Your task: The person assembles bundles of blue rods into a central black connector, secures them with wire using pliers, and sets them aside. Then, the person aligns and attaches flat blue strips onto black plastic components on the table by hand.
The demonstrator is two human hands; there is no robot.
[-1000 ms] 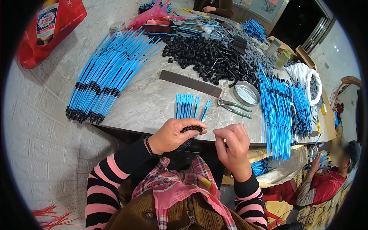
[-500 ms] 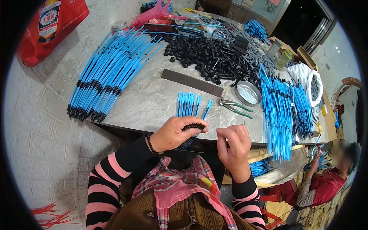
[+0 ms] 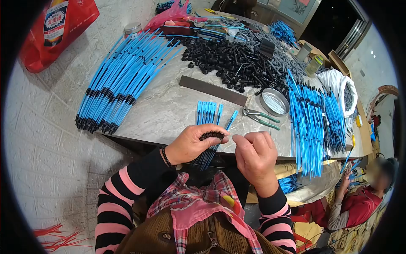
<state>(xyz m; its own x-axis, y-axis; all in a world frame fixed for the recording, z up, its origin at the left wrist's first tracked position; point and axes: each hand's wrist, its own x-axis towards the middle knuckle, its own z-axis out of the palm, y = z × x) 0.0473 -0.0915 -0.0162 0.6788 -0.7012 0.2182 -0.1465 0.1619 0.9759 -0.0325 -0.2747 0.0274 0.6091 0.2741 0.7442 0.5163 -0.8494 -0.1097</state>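
My left hand (image 3: pixel 188 144) is closed around a row of small black ridged pieces (image 3: pixel 212 135), stacked side by side between thumb and fingers. Close to its fingertips is my right hand (image 3: pixel 257 158), with its fingers curled and thumb against the forefinger; whatever it may hold is hidden. Several blue flat-ended strips (image 3: pixel 207 110) lie beyond and under my left hand, their dark thin ends hanging over the table edge. Green-handled pliers (image 3: pixel 262 118) rest on the table past my right hand, beside a round metal tin (image 3: pixel 275 102) with pale thin pieces inside.
A dark flat bar (image 3: pixel 212 89) lies across the table (image 3: pixel 156 110). Behind it spreads a heap of black parts (image 3: pixel 228 63). Bundles of blue strips lie left (image 3: pixel 114 84) and right (image 3: pixel 306 127). A co-worker (image 3: pixel 359 203) sits at the lower right.
My right hand has shifted slightly left, closer to the black pieces in my left hand. The left hand keeps its hold, nearly in place. The view has moved a little.
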